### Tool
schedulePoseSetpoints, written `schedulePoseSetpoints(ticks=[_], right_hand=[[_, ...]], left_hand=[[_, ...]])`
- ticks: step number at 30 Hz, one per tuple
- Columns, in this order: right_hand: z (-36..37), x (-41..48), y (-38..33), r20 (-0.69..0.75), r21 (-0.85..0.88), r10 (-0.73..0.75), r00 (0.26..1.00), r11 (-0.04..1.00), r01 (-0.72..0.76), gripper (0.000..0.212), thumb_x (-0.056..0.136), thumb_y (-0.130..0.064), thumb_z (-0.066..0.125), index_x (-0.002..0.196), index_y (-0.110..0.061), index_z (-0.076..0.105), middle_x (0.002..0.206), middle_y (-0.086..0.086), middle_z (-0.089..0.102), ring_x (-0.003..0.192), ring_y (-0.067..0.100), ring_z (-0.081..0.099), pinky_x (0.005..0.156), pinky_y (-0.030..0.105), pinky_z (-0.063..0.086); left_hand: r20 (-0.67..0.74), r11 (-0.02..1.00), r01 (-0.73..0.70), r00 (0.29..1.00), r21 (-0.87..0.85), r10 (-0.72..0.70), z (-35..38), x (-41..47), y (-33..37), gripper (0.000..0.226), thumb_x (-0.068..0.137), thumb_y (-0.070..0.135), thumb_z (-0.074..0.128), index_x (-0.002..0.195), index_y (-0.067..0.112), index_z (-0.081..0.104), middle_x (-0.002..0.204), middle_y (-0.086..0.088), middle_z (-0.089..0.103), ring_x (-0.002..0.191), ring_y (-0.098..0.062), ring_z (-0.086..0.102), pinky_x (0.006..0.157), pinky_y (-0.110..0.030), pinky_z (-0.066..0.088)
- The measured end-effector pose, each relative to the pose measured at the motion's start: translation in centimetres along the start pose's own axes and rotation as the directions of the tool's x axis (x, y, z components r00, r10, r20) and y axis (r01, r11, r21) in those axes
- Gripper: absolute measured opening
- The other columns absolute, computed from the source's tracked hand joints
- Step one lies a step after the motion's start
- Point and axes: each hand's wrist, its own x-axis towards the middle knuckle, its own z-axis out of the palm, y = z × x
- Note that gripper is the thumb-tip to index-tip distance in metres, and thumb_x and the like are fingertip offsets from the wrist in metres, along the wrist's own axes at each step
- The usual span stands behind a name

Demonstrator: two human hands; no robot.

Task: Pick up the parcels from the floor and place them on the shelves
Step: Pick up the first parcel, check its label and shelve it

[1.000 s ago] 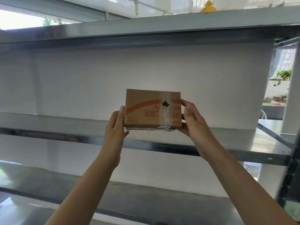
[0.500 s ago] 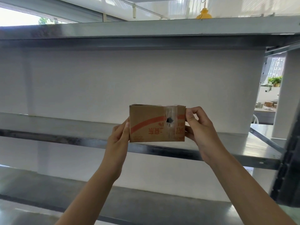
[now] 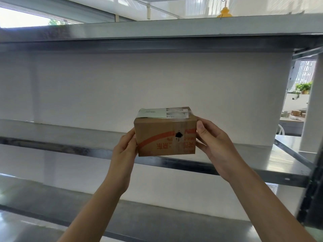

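A small brown cardboard parcel [image 3: 164,135] with an orange stripe, red print, a dark hole in its front and a white label taped on top is held between my two hands. My left hand [image 3: 125,151] presses on its left side and my right hand [image 3: 212,142] grips its right side. The parcel sits at the front edge of the middle metal shelf [image 3: 244,163]; whether its bottom rests on the shelf I cannot tell.
The grey metal rack has an upper shelf [image 3: 157,32] overhead and a lower shelf [image 3: 139,217] below. A white wall backs it. A dark upright post [image 3: 312,189] stands at the right, with a room and potted plant [image 3: 304,87] beyond.
The parcel has come down from chest height in front of the shelf opening to the middle shelf's level, and its top with the label now shows. Both hands keep their hold.
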Motion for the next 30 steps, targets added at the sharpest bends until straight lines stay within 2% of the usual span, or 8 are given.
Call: schedulePoseSetpoints(ticks=[7, 12, 17, 22, 26, 30], right_hand=[[-0.2, -0.1, 0.5, -0.004, 0.048, 0.002, 1.0, 0.999, -0.001, 0.038, 0.102, -0.041, 0.041, 0.128, -0.03, 0.066, 0.132, -0.014, 0.066, 0.128, 0.015, 0.058, 0.108, 0.048, 0.046], [-0.4, 0.0, 0.5, -0.05, 0.031, -0.014, 0.999, 0.999, 0.015, 0.036, 0.1, -0.042, 0.045, 0.119, -0.023, 0.068, 0.128, -0.014, 0.069, 0.123, 0.013, 0.062, 0.105, 0.047, 0.05], [-0.1, -0.3, 0.6, -0.045, -0.011, -0.007, 0.999, 1.0, 0.007, 0.041, 0.085, -0.048, 0.058, 0.105, -0.012, 0.061, 0.11, -0.005, 0.075, 0.111, 0.018, 0.067, 0.102, 0.046, 0.052], [0.0, -0.8, 0.7, 0.0, 0.061, 0.011, 1.0, 0.998, -0.011, 0.035, 0.09, -0.033, 0.064, 0.112, -0.006, 0.058, 0.121, -0.005, 0.072, 0.116, 0.018, 0.066, 0.103, 0.05, 0.05], [0.2, -1.1, 0.7, 0.022, 0.093, -0.012, 1.0, 0.996, 0.01, 0.033, 0.084, -0.034, 0.066, 0.108, -0.012, 0.06, 0.127, -0.005, 0.069, 0.119, 0.017, 0.064, 0.103, 0.051, 0.05], [0.5, -1.1, 0.4, 0.031, 0.11, -0.041, 0.999, 0.993, 0.038, 0.029, 0.082, -0.035, 0.067, 0.104, -0.017, 0.061, 0.132, -0.008, 0.067, 0.12, 0.016, 0.064, 0.104, 0.049, 0.049]], left_hand=[[-0.004, 0.997, -0.06, 0.998, 0.046, 0.06, 0.1, -0.3, 0.4, 0.035, 0.11, 0.023, 0.037, 0.133, 0.032, 0.062, 0.123, 0.005, 0.068, 0.114, -0.006, 0.064, 0.1, -0.027, 0.055], [-0.02, 0.997, -0.034, 0.999, -0.066, 0.033, 0.3, -0.6, 0.3, 0.033, 0.108, 0.034, 0.04, 0.127, 0.031, 0.066, 0.121, 0.008, 0.072, 0.118, -0.013, 0.065, 0.105, -0.041, 0.053], [-0.03, 0.993, -0.033, 0.999, -0.11, 0.03, 0.2, -0.7, 0.0, 0.035, 0.107, 0.036, 0.04, 0.128, 0.026, 0.066, 0.128, 0.0, 0.069, 0.124, -0.021, 0.062, 0.11, -0.048, 0.048], [-0.033, 0.992, -0.052, 0.998, -0.112, 0.048, -0.1, -0.8, 0.8, 0.035, 0.105, 0.044, 0.039, 0.121, 0.034, 0.068, 0.125, 0.002, 0.07, 0.124, -0.02, 0.061, 0.111, -0.044, 0.046], [-0.003, 0.99, -0.086, 0.996, -0.111, 0.086, -0.2, -0.9, 1.2, 0.044, 0.1, 0.058, 0.042, 0.126, 0.031, 0.064, 0.129, 0.0, 0.068, 0.126, -0.024, 0.058, 0.113, -0.048, 0.044], [0.011, 0.986, -0.101, 0.995, -0.136, 0.104, -0.5, -1.0, 1.3, 0.045, 0.097, 0.056, 0.044, 0.124, 0.026, 0.065, 0.126, -0.002, 0.069, 0.126, -0.027, 0.059, 0.113, -0.05, 0.044]])
